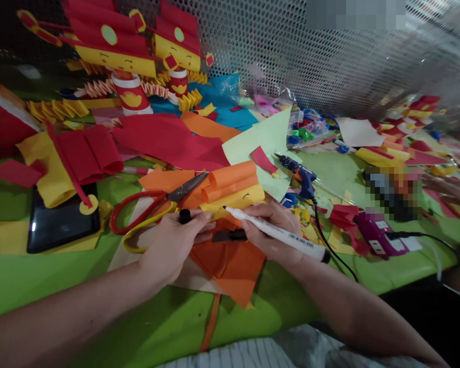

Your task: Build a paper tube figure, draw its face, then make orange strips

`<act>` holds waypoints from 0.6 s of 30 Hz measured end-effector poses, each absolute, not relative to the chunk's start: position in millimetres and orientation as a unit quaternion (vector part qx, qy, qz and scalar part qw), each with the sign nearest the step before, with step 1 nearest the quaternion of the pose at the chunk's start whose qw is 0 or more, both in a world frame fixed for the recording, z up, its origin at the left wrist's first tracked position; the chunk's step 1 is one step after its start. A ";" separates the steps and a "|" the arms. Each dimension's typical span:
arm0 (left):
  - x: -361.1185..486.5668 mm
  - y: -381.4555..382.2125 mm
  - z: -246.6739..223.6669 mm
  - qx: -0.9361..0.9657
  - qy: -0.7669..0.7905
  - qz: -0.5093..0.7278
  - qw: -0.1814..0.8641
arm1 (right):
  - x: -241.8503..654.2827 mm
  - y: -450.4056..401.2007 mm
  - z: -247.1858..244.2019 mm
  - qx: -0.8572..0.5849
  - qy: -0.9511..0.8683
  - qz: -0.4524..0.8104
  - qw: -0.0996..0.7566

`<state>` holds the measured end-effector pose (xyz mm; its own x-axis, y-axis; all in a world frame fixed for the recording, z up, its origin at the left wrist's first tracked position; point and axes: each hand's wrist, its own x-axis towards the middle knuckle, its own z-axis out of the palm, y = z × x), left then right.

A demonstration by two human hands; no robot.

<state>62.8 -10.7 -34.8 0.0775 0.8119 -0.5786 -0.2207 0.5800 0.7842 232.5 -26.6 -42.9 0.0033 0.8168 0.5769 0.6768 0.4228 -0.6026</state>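
Note:
My right hand (273, 225) is closed around a white marker (287, 240), its dark tip touching or just above a yellow paper strip (249, 195). A short black curved line is drawn on the strip. Rolled orange paper (232, 179) sits along its top, making a paper doll's head. My left hand (176, 240) pinches the strip's left end. A black marker cap (184, 216) stands up by its fingers; whether they grip it is unclear. Scissors (157, 204) with red and yellow handles lie beside the left hand. Orange paper (230, 266) and a dark blade lie beneath both hands.
Finished paper dolls (132, 94) stand at the back left. A black phone (63, 220) lies left under a paper doll's head. To the right are a glue gun (301, 176) with its cord and a purple power socket (381, 235). Another person's hand (452, 189) is at far right.

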 end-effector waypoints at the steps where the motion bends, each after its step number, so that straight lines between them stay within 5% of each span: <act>1: 63.1 -10.8 -34.5 0.260 0.565 0.375 0.687 | 232.3 -26.5 -43.3 -0.532 -0.702 0.078 0.468; 18: 61.7 -11.2 -37.1 0.264 0.555 0.389 0.687 | 231.3 -22.9 -44.0 -0.479 -0.735 -0.014 0.480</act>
<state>61.7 -11.2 -37.1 0.0820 0.8270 -0.5562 -0.2412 0.5580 0.7940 231.3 -22.9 -44.0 -0.0804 0.6904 0.7189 0.7176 0.5406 -0.4390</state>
